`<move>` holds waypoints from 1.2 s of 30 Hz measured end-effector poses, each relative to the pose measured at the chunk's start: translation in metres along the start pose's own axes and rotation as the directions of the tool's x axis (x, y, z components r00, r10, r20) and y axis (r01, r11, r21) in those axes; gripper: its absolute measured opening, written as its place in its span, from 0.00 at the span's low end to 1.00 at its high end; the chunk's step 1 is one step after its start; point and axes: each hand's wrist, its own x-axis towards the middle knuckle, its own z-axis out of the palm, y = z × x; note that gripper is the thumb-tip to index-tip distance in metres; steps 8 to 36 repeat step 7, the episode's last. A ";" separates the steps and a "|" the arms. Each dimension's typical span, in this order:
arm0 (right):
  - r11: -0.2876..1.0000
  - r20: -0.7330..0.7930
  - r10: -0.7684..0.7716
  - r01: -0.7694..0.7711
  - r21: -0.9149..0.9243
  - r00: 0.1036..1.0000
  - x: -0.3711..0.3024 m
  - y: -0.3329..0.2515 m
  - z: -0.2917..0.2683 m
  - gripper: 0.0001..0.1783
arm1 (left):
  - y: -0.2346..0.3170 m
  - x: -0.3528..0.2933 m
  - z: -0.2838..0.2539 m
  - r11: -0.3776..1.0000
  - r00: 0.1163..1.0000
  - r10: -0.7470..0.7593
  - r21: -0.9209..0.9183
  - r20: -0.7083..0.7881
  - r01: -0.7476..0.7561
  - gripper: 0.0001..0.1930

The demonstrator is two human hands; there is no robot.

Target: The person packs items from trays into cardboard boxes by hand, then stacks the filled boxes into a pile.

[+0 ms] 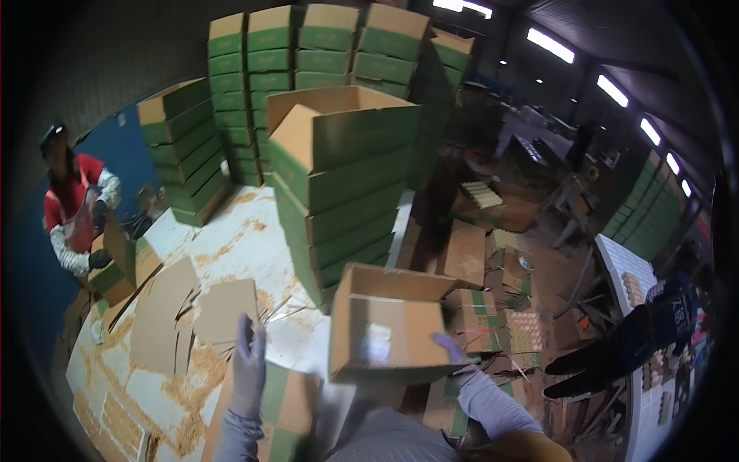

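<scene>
An open cardboard box (350,339), brown inside and green outside, is tilted toward me in front of my body. My right hand (448,350), in a pale purple glove, grips its right wall with the fingers over the rim on the inside. A small whitish, shiny packet (378,342) lies in the box. To the left of the box my left hand (248,366), gloved in the same way, is raised with its fingers stretched out and nothing in it. Flat brown cardboard pieces (225,312) lie on the white table (281,339) beyond that hand.
A tall stack of green boxes (354,177) stands just beyond, with more stacks (269,85) behind. Sawdust-like crumbs litter the table. At left a person in red (77,192) handles a box. Egg trays (526,331) and cartons lie at right, near another person's dark sleeve (654,331).
</scene>
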 end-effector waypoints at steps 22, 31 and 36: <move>0.761 -0.241 -0.648 0.611 -0.217 0.722 0.014 -0.224 -0.097 0.43 | 0.098 0.245 0.072 0.586 0.649 0.629 0.287 0.429 -0.758 0.43; 0.761 -0.241 -0.648 0.611 -0.217 0.722 0.014 -0.224 -0.097 0.43 | 0.098 0.245 0.072 0.586 0.649 0.629 0.287 0.429 -0.758 0.43; 0.761 -0.241 -0.648 0.611 -0.217 0.722 0.014 -0.224 -0.097 0.43 | 0.098 0.245 0.072 0.586 0.649 0.629 0.287 0.429 -0.758 0.43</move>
